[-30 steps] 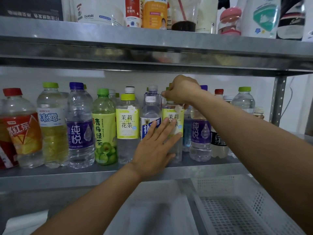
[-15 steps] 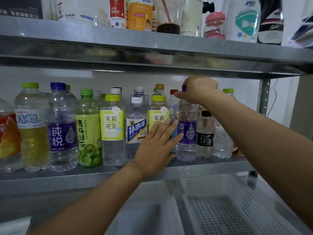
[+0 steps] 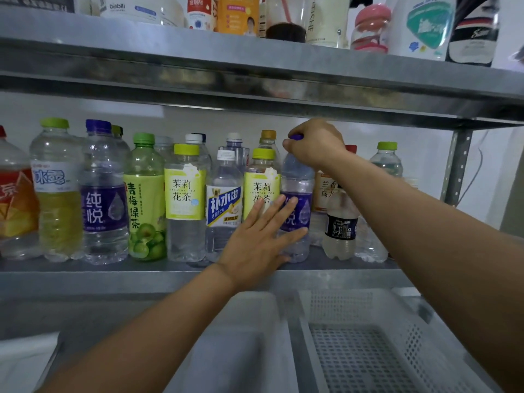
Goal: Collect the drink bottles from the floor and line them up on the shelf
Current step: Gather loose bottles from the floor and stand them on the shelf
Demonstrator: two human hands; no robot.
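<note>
Clear plastic bottle (image 3: 297, 177) nudged left, right hand (image 3: 314, 144) pinching cap (image 3: 296, 136), left hand (image 3: 258, 239) flat

Metal shelf (image 3: 113, 275) under upright drink bottles (image 3: 185, 202).

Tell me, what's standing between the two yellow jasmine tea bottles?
In the head view, a clear bottle with a blue-and-white label stands between the left jasmine tea bottle and the right jasmine tea bottle.
</note>
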